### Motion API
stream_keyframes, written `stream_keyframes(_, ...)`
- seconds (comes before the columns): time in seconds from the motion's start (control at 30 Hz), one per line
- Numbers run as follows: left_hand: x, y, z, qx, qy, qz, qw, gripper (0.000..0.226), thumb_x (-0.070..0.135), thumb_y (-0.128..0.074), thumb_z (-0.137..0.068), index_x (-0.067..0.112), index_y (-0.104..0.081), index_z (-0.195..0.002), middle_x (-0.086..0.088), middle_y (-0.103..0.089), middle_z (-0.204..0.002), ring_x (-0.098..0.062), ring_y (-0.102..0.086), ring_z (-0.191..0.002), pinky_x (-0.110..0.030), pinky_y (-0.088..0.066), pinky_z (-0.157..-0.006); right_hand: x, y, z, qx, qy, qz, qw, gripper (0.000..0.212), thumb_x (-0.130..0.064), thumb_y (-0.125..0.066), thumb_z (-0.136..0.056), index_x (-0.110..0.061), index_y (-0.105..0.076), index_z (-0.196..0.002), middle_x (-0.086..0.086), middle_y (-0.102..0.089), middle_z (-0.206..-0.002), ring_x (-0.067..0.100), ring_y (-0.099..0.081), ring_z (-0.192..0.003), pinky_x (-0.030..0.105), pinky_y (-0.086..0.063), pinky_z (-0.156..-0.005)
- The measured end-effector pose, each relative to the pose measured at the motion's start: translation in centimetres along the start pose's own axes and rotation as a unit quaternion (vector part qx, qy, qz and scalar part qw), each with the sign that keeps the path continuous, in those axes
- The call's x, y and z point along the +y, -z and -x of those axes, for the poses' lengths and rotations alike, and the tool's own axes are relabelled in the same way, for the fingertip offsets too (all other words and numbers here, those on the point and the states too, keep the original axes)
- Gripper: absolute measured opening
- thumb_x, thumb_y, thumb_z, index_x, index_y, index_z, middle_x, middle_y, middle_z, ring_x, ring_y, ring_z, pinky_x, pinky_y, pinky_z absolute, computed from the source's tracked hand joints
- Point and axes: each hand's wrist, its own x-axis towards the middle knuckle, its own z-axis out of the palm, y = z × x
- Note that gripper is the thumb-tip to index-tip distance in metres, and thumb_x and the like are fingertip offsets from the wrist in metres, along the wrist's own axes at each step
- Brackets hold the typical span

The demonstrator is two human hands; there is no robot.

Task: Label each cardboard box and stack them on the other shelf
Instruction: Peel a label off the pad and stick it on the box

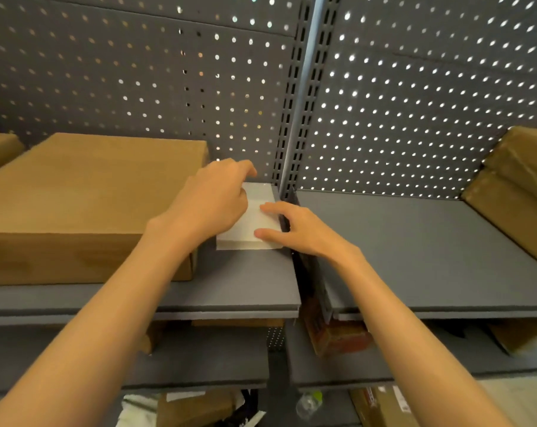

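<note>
1. Working at the label stack [248, 224] — white sheets lying flat on the left shelf [245, 278], just right of the large cardboard box [82, 198] and hard against the slotted upright [292, 124].
2. Left hand [213, 201] curling over the stack's left edge, fingers bent down onto the top sheet; apparently picking at a label to peel it, though whether anything is actually pinched cannot be told, the fingertips being hidden.
3. Right hand [298, 229] lying open on the stack's right side, straight fingers pressing down; judged to be pinning the sheets so they stay put while the other hand lifts one.
4. Large cardboard box sitting left of the stack, touching or nearly touching the left wrist; showing no label on its visible top or front, so judged not yet labelled.
5. Right shelf [415, 241] lying beyond the upright from the stack, with brown boxes [513, 192] piled at its far right end — likely the destination stack.
6. Labels kept beside the box presumably for short reach.
7. Risk noted: lifting two sheets at once, or sliding the stack into the gap at the upright.
</note>
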Motion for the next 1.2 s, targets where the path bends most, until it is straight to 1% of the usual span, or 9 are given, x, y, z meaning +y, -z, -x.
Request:
stream_keyframes(0.17, 0.8, -1.7, -0.4, -0.032, 0.050, 0.027, 0.998, 0.049, -0.003, -0.036, -0.089, 0.012, -0.042, -0.135, -0.014, -0.047, -0.135, -0.031, -0.043, -0.124, -0.038, -0.036, -0.100, 1.0, 0.3, -0.8, 0.018, 0.038, 0.013, 0.999, 0.053, -0.044, -0.066, -0.083, -0.019, -0.056, -0.129, -0.002, -0.056, -0.133, 0.015, -0.050, -0.121, 0.028, -0.038, -0.100)
stream_keyframes(0.3, 0.5, -2.7, -0.7, -0.031, 0.075, 0.076, 0.994, 0.047, 0.002, -0.038, -0.092, 0.014, -0.041, -0.137, -0.012, -0.044, -0.139, -0.028, -0.041, -0.127, -0.032, -0.033, -0.100, 1.4, 0.8, -1.1, 0.064, 0.067, -0.039, 0.995, 0.022, -0.040, -0.068, -0.083, -0.020, -0.072, -0.092, -0.013, -0.066, -0.083, 0.000, -0.056, -0.072, 0.016, -0.041, -0.065)
stream_keyframes(0.4, -0.1, -3.2, -1.2, 0.005, 0.083, 0.130, 0.988, 0.039, 0.017, -0.040, -0.098, 0.015, -0.043, -0.136, -0.011, -0.046, -0.138, -0.025, -0.043, -0.126, -0.030, -0.033, -0.097, 1.5, 1.3, -1.0, 0.075, 0.072, -0.105, 0.989, 0.022, -0.037, -0.063, -0.088, -0.019, -0.068, -0.076, -0.015, -0.058, -0.064, -0.002, -0.049, -0.060, 0.012, -0.036, -0.059)
stream_keyframes(0.53, 0.0, -3.5, -1.8, 0.104, 0.131, 0.306, 0.937, 0.052, 0.038, -0.043, -0.097, 0.015, -0.033, -0.142, -0.007, -0.043, -0.140, -0.019, -0.045, -0.122, -0.027, -0.034, -0.097, 1.7, 2.9, -1.0, 0.091, 0.058, -0.195, 0.975, 0.030, -0.036, -0.057, -0.092, -0.011, -0.068, -0.080, 0.000, -0.061, -0.073, 0.011, -0.051, -0.069, 0.025, -0.041, -0.066)
stream_keyframes(0.63, 0.0, -3.3, -2.1, 0.093, 0.164, 0.394, 0.900, 0.051, 0.047, -0.040, -0.095, 0.017, -0.043, -0.136, 0.002, -0.051, -0.134, -0.015, -0.049, -0.120, -0.033, -0.039, -0.101, 1.4, 4.5, -1.1, 0.106, 0.045, -0.255, 0.960, 0.034, -0.035, -0.053, -0.095, -0.005, -0.068, -0.087, 0.010, -0.063, -0.085, 0.016, -0.056, -0.078, 0.037, -0.049, -0.077)
stream_keyframes(0.8, 0.6, -3.1, -2.4, 0.113, 0.130, 0.417, 0.892, 0.033, 0.034, -0.048, -0.095, 0.012, -0.061, -0.116, 0.001, -0.063, -0.113, -0.014, -0.057, -0.106, -0.025, -0.042, -0.084, 1.0, 6.0, -1.0, 0.149, 0.036, -0.321, 0.935, 0.025, -0.030, -0.051, -0.096, -0.015, -0.065, -0.082, -0.006, -0.061, -0.078, 0.000, -0.059, -0.069, 0.019, -0.051, -0.069)
stream_keyframes(0.93, 0.7, -2.9, -2.6, 0.149, 0.116, 0.414, 0.891, 0.024, 0.031, -0.054, -0.092, 0.012, -0.066, -0.099, 0.005, -0.065, -0.094, -0.014, -0.060, -0.093, -0.026, -0.046, -0.077, 0.8, 6.5, -1.2, 0.170, 0.019, -0.346, 0.923, 0.027, -0.033, -0.052, -0.095, -0.012, -0.068, -0.100, -0.004, -0.064, -0.090, 0.000, -0.062, -0.076, 0.017, -0.051, -0.067)
stream_keyframes(1.07, 1.2, -2.7, -2.7, 0.147, 0.108, 0.433, 0.883, 0.040, 0.046, -0.054, -0.090, 0.011, -0.058, -0.071, 0.005, -0.051, -0.069, -0.012, -0.045, -0.068, -0.027, -0.034, -0.065, 0.4, 6.9, -1.1, 0.174, 0.018, -0.338, 0.925, 0.026, -0.033, -0.053, -0.095, -0.013, -0.067, -0.105, -0.004, -0.064, -0.093, 0.001, -0.062, -0.076, 0.016, -0.050, -0.060)
stream_keyframes(1.2, 1.5, -2.5, -3.0, 0.138, 0.115, 0.454, 0.873, 0.048, 0.057, -0.050, -0.086, 0.015, -0.046, -0.062, 0.000, -0.041, -0.065, -0.016, -0.037, -0.066, -0.033, -0.028, -0.065, 0.0, 7.3, -0.9, 0.176, 0.020, -0.327, 0.928, 0.023, -0.029, -0.056, -0.094, -0.013, -0.066, -0.106, -0.004, -0.065, -0.095, -0.001, -0.062, -0.073, 0.016, -0.050, -0.056)
